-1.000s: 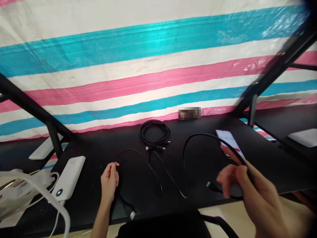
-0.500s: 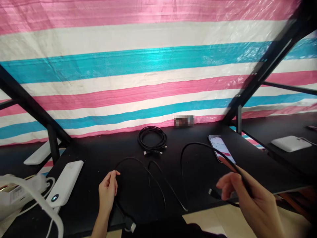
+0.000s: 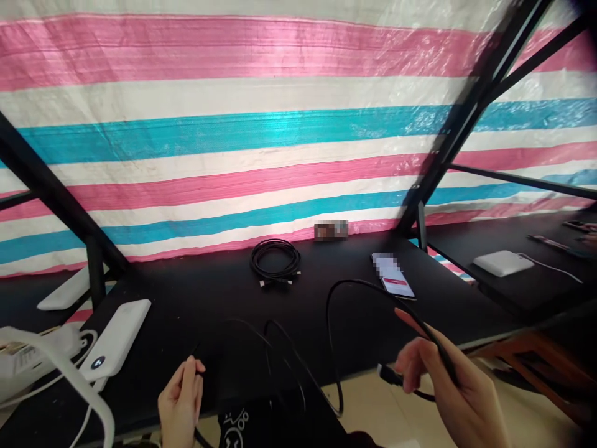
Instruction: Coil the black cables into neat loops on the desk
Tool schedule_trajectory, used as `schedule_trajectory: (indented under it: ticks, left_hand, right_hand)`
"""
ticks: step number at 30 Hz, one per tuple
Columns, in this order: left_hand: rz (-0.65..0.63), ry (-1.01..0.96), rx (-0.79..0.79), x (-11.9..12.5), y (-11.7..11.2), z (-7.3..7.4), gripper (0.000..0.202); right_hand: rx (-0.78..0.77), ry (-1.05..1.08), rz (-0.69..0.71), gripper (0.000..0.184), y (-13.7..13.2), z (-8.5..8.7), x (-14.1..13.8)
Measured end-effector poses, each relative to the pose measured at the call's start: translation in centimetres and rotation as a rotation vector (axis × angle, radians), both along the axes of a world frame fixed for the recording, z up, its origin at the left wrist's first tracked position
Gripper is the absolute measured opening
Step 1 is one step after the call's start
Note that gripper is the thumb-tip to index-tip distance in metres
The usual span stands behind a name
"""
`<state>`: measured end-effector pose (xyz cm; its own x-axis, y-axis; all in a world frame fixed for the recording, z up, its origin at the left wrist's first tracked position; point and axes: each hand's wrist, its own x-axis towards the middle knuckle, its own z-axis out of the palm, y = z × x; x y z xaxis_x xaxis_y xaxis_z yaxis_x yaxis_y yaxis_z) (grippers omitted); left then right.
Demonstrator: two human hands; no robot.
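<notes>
My right hand [image 3: 443, 389] is closed around a black cable [image 3: 336, 298] near its plug end, which pokes out to the left of my fingers. The cable arches up over the black table [image 3: 196, 298] and loops back down toward my left hand [image 3: 180, 404], whose fingers pinch the same cable at the table's front edge. A coiled black cable [image 3: 275, 261] lies at the back of the table. A phone [image 3: 394, 277] with a lit screen lies to the right of it.
A white power bank [image 3: 116, 339] with a lit indicator lies at the left, beside a white power strip with white cords [image 3: 28, 367]. Another white power bank [image 3: 502, 262] sits on the neighbouring table at right. Black frame struts rise on both sides. A striped tarp hangs behind.
The view has tilted up and swung right. Both my hands have drawn back toward the table's front edge with the cable, and the left hand has dropped lower in view.
</notes>
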<state>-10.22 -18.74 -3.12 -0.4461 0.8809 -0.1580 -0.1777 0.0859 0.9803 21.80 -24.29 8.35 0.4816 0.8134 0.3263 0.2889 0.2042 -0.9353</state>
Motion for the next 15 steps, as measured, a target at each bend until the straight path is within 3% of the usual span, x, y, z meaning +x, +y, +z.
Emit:
schedule_trajectory:
  ticks: [4, 10, 15]
  left_hand:
    - [0.121, -0.076, 0.021, 0.6, -3.3, 1.7, 0.039]
    - [0.233, -0.108, 0.166, 1.8, -7.2, 5.0, 0.037]
    - [0.273, -0.087, 0.245, 2.2, -8.7, 7.4, 0.03]
  right_hand:
    - [0.113, 0.125, 0.019, 0.036, -3.0, 0.4, 0.1]
    - [0.33, 0.505, -0.108, 0.03, -7.5, 1.7, 1.3]
    - [0.274, 0.43, -0.168, 0.027, -10.8, 1.5, 4.2]
